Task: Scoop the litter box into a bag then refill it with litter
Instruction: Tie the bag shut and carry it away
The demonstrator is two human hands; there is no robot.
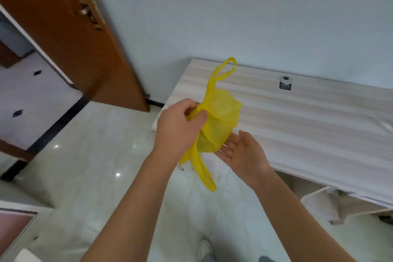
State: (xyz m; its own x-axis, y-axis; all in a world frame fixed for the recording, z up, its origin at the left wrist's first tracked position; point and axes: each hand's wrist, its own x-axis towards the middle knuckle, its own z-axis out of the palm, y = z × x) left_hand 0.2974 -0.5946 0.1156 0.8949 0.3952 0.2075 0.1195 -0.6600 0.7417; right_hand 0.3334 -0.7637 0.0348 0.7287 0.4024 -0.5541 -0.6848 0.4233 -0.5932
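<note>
Preparation of the thin yellow plastic handled bag (221,117) is in hand: fingers of the left hand (180,127) pinch it midair by the pale striped counter (308,117); those of the right hand (242,153) lie spread beneath. Next, its mouth probably needs opening.

Left hand (178,125) covers part of yellow bag (222,117); desk (308,125) cut off
</note>
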